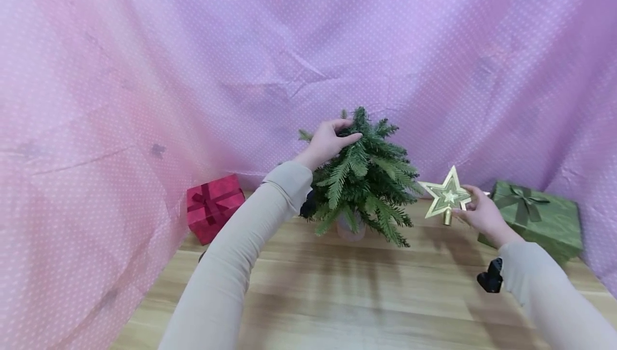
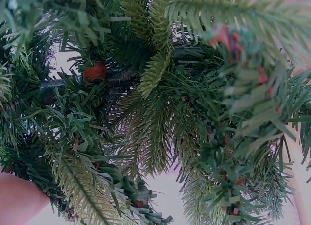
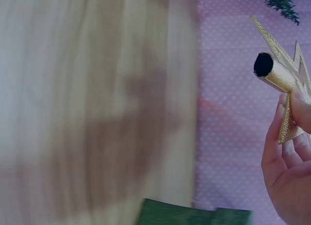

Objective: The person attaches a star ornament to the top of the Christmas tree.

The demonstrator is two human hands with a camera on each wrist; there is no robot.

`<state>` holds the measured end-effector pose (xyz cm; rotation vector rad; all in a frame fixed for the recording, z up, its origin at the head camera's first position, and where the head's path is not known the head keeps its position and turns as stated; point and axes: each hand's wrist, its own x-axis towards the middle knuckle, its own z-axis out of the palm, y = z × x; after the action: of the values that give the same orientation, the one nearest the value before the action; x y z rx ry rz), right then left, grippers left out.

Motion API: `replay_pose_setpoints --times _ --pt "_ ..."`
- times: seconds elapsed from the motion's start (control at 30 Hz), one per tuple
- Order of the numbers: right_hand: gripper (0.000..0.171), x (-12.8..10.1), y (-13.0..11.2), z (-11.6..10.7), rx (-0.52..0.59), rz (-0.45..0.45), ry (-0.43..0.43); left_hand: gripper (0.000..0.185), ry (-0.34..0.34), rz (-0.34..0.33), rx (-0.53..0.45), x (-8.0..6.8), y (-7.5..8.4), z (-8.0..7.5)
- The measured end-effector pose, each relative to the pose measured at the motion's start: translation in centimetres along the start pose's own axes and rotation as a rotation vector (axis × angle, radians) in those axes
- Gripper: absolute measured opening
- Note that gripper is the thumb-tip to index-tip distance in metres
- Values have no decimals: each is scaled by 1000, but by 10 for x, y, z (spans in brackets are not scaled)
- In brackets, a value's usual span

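A small artificial Christmas tree (image 1: 366, 179) stands upright in a pale pot (image 1: 351, 228) on the wooden table. My left hand (image 1: 328, 140) is at its upper left side, thumb and fingers spread about the branches near the tip and pinching there. Green needles (image 2: 160, 108) fill the left wrist view, with part of a finger at the lower left. To the right of the tree, my right hand (image 1: 483, 215) holds a gold star tree topper (image 1: 448, 196) by its right points, above the table. The topper's hollow tube (image 3: 277, 75) shows its dark opening in the right wrist view.
A red gift box (image 1: 214, 205) with a dark ribbon sits left of the tree. On the right lies a green gift box (image 1: 540, 221) with a bow. Pink dotted cloth (image 1: 270, 45) hangs behind the wooden table (image 1: 366, 296).
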<state>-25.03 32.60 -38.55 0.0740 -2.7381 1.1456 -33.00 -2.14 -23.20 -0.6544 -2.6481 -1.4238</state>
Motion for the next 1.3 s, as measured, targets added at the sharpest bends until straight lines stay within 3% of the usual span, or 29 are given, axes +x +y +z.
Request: replay_pose_setpoints --times 0.37,0.6,1.0,1.3 --pt "77 21 -37 -41 -69 38 95 52 -4 -22 -30 -3 0 1" --pt "81 35 -65 -59 31 3 146 52 -8 -46 -42 -3 -1 2" --pt "81 50 -111 -63 96 -4 254 53 -6 -30 -52 -3 -2 1" --pt "72 58 -145 -57 180 -52 248 51 -6 -63 -90 -5 -4 0"
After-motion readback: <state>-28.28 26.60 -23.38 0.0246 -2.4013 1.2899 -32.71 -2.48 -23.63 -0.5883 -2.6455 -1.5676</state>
